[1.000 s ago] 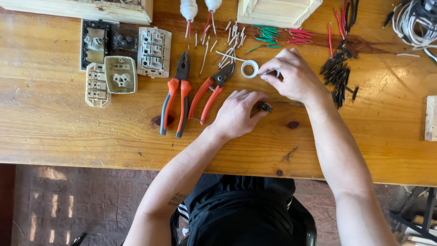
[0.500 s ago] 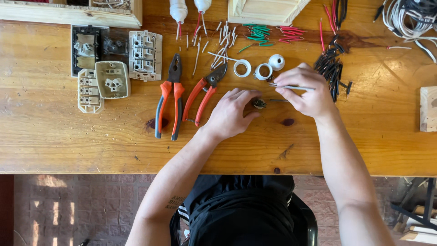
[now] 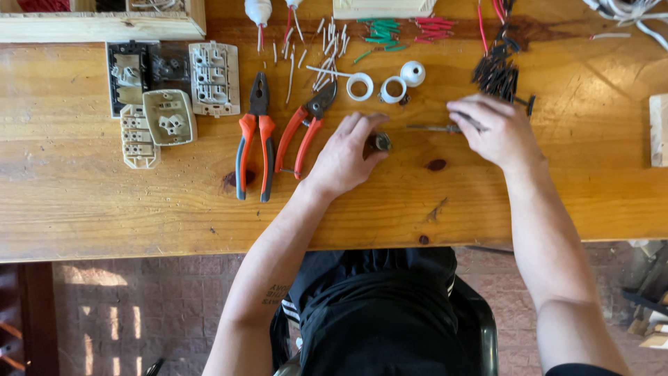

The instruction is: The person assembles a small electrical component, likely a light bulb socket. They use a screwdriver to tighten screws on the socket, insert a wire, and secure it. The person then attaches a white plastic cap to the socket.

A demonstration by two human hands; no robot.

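Small dark fitting point(image 3: 380, 143) on the wooden table point(image 3: 83, 202), near the middle, pinched under the fingertips of the left hand point(image 3: 346, 157); perhaps a lamp-holder part, too shadowed to tell. Fingers curled down, closed loosely around it. Thin dark tool point(image 3: 435, 127), screwdriver-like, lying flat just right of the fitting, its far end gripped in the closed fingers of the right hand point(image 3: 495, 132). Just above, two white rings point(image 3: 376, 87) and a white cap point(image 3: 412, 73). Left of the left hand, orange-handled cutters point(image 3: 303, 125) and orange-handled pliers point(image 3: 256, 136), side by side. Further left, a cluster of socket parts point(image 3: 167, 83). Near the right hand, a heap of black wire pieces point(image 3: 495, 73).
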